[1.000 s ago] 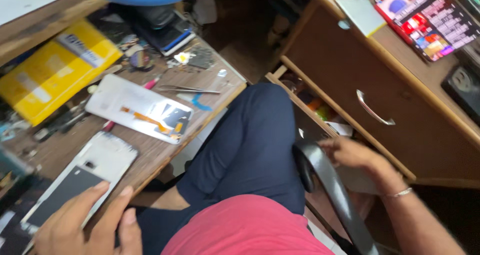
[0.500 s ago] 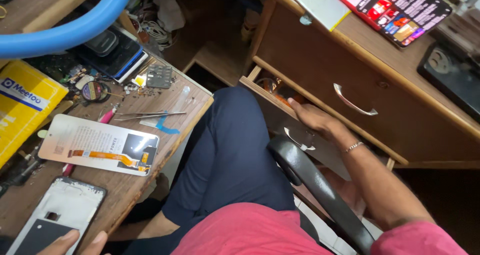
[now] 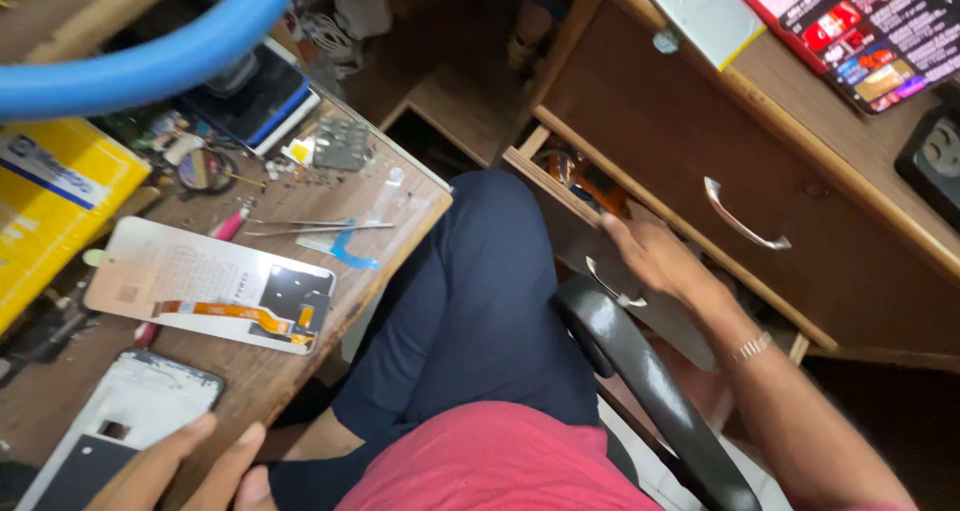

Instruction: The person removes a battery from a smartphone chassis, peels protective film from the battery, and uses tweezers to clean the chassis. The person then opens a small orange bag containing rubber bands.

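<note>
Right hand: the right hand [image 3: 655, 256] was stretched out to the person's right, arm nearly straight, palm down, fingers loosely spread and reaching into the open drawer [image 3: 580, 196]; it lay over the drawer's front edge, clasping nothing that could be seen.
Right wrist: a thin metal bracelet [image 3: 748, 347] circled it, the forearm running down toward the lower right.
Left hand: the left hand [image 3: 185, 466] showed only partly at the bottom edge, fingers extended and relaxed, tips resting at the corner of the white phone frame [image 3: 130, 416]; not gripping it.
Phone frame: it lay flat at the near edge of the wooden workbench [image 3: 400, 206], long axis slanting from lower left to upper right.
Display panel: the display panel [image 3: 205, 283] lay back-up just beyond the frame, long axis roughly left to right, its orange flex cable [image 3: 235, 314] running along the near side.
Drawer: partly pulled out beneath a larger closed drawer with a curved metal handle [image 3: 745, 216].
Bench tools: tweezers [image 3: 320, 228] lay beyond the panel, pointing right.
Seat: a black chair armrest [image 3: 640, 371] passed under the right forearm.
</note>
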Available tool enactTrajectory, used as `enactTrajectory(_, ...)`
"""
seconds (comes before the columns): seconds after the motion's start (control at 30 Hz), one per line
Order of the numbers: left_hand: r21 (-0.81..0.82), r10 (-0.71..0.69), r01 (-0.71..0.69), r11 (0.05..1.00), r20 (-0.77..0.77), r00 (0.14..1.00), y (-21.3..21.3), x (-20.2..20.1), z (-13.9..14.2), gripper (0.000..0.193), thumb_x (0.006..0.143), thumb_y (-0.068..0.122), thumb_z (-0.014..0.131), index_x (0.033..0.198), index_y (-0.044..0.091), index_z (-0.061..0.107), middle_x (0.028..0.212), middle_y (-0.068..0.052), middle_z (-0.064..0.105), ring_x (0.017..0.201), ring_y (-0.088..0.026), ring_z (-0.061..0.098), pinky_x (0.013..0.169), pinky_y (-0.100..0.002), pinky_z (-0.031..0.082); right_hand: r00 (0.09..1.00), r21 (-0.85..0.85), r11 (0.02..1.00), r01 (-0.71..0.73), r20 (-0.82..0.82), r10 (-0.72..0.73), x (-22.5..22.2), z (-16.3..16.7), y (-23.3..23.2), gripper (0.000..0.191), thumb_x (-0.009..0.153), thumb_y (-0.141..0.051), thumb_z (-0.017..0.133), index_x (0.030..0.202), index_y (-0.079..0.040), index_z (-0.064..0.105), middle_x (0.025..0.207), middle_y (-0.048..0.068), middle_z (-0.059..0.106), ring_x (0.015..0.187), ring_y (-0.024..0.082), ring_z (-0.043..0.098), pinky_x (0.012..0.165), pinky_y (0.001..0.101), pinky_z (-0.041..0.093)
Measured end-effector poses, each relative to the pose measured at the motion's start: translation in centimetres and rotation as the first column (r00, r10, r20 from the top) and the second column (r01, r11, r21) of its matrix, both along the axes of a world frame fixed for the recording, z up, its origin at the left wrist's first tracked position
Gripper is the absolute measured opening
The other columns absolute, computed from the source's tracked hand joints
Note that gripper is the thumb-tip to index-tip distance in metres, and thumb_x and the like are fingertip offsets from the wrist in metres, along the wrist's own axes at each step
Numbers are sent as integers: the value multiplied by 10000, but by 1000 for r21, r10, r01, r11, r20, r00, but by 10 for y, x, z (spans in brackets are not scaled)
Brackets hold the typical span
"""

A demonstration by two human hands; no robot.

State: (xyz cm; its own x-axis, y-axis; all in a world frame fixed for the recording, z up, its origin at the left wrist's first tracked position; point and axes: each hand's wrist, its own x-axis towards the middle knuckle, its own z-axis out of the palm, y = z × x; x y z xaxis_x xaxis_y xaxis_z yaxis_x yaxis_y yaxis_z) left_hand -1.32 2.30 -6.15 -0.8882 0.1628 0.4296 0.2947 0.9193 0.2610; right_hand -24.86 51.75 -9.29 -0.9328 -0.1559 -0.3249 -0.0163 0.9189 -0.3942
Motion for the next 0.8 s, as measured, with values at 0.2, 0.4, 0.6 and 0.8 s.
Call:
enactTrajectory(0.2,87,4,13,996,-198,980,33,-2,8,235,881,283,696,1067,162,774,1117,-104,650,930,-274,679,854,-416,565,910,68,964,256,320,-264,-38,-8,-18,920,979,-716,266,1393,56,549,1536,290,434,1475,400,366,1211,462,276)
enactTrajectory(0.4,106,186,-172,979,-139,973,47,3,24,234,875,238,692,1087,173,770,1158,-69,649,1028,-273,644,950,-433,492,997,-70,998,-3,73,8,-20,2,-20,825,1015,-620,271,1421,63,493,1530,281,444,1468,401,380,1218,439,271)
enactTrajectory(0.6,218,127,-93,972,-144,982,61,-7,29,212,882,198,703,1085,175,761,1177,-77,647,1041,-273,653,929,-415,519,902,-47,953,-301,-339,268,39,37,-19,547,989,-276,611,1347,121,497,1614,313,329,1512,439,300,1194,445,310)
enactTrajectory(0.8,598,65,-159,786,176,982,84,-11,58,274,846,128,675,1105,120,764,1226,-101,697,1070,-227,716,947,-352,573,706,83,945,-318,-644,294,87,91,-33,455,856,28,726,1287,72,590,1555,258,469,1452,409,486,1183,433,438)
